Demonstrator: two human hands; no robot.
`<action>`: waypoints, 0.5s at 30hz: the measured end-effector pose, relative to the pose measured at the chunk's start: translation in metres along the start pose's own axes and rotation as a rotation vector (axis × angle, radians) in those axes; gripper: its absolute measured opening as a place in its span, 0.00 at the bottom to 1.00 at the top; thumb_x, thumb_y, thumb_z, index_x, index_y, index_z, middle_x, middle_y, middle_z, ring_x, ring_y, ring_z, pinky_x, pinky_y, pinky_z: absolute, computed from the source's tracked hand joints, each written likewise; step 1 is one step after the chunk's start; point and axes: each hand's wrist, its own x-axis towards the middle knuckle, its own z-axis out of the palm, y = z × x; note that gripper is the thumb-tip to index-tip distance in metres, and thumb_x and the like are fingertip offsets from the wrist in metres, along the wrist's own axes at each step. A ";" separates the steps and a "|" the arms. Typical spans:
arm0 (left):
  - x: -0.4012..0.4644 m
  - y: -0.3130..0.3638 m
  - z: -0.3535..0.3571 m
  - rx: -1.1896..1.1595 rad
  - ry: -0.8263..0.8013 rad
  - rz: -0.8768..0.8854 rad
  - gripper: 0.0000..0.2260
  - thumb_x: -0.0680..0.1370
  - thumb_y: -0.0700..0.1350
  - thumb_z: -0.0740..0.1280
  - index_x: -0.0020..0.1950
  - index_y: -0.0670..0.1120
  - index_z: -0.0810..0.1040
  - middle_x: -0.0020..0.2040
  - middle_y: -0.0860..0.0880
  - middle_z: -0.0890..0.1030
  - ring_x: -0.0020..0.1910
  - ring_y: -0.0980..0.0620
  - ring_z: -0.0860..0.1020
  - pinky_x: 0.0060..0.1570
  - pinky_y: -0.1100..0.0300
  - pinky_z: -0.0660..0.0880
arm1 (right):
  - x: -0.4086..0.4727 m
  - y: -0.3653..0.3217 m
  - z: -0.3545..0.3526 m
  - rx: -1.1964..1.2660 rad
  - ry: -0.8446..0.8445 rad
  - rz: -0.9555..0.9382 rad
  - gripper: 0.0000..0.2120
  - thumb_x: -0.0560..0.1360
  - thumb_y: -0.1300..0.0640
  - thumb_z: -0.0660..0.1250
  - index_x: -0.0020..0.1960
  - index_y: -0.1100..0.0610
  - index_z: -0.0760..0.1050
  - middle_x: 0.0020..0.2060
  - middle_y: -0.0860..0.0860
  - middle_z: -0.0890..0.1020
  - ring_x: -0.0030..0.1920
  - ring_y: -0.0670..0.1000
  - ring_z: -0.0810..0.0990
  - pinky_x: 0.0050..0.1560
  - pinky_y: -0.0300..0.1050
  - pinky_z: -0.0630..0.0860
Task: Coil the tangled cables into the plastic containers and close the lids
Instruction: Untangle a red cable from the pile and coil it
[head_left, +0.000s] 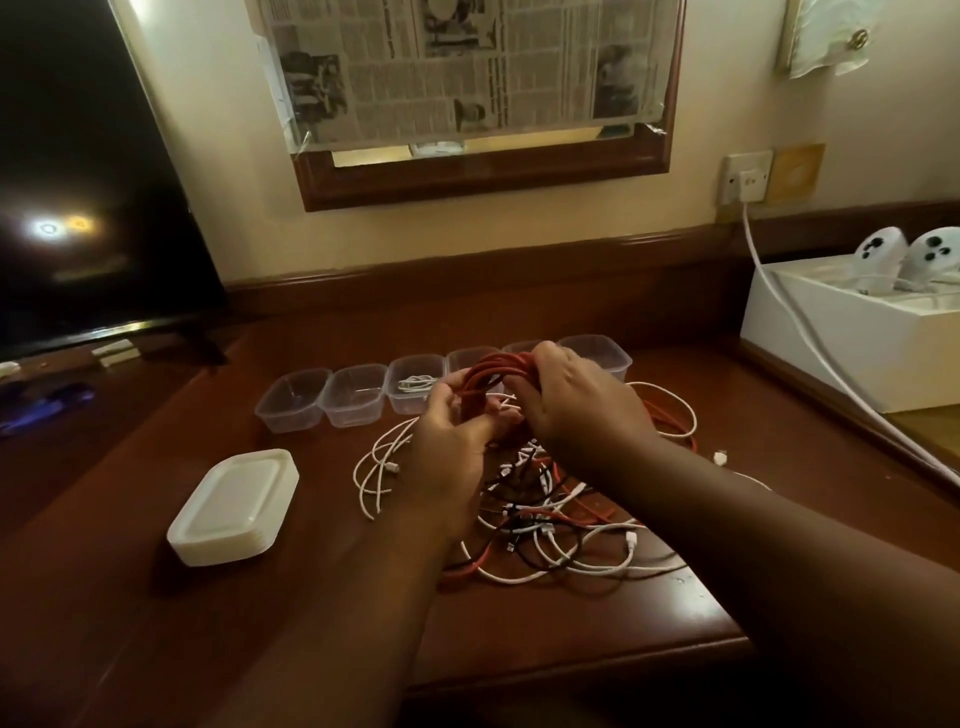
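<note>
Early going: both hands, left and right, pinch a red cable into loops above the desk. One tub holds a white cable; the tangle and lids wait.

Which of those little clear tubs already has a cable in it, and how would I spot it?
Start at the dark wooden desk and find the row of clear plastic tubs along its far side, beyond the tangled cables. Count from the left end: it is the third tub, just left of the person's left hand. It holds a small white coil, while the two tubs to its left hold nothing.
</note>
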 end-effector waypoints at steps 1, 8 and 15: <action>0.004 -0.003 0.001 0.142 0.022 0.039 0.15 0.80 0.36 0.64 0.64 0.51 0.75 0.53 0.48 0.84 0.47 0.51 0.85 0.51 0.48 0.82 | 0.001 0.001 0.003 -0.043 0.040 -0.014 0.15 0.82 0.42 0.55 0.57 0.53 0.69 0.46 0.47 0.74 0.45 0.48 0.74 0.43 0.45 0.71; 0.025 -0.005 -0.009 0.498 -0.107 -0.045 0.17 0.80 0.44 0.67 0.63 0.63 0.71 0.52 0.49 0.83 0.49 0.48 0.83 0.51 0.48 0.82 | 0.015 0.028 0.035 -0.273 0.191 -0.096 0.20 0.79 0.42 0.52 0.50 0.56 0.73 0.44 0.52 0.79 0.44 0.56 0.77 0.47 0.54 0.70; 0.032 -0.015 -0.004 0.138 0.145 0.022 0.21 0.77 0.34 0.68 0.62 0.56 0.73 0.42 0.47 0.85 0.44 0.47 0.85 0.52 0.43 0.81 | 0.030 0.038 0.034 -0.219 0.167 0.009 0.18 0.81 0.43 0.54 0.54 0.56 0.74 0.49 0.51 0.75 0.53 0.55 0.74 0.50 0.51 0.69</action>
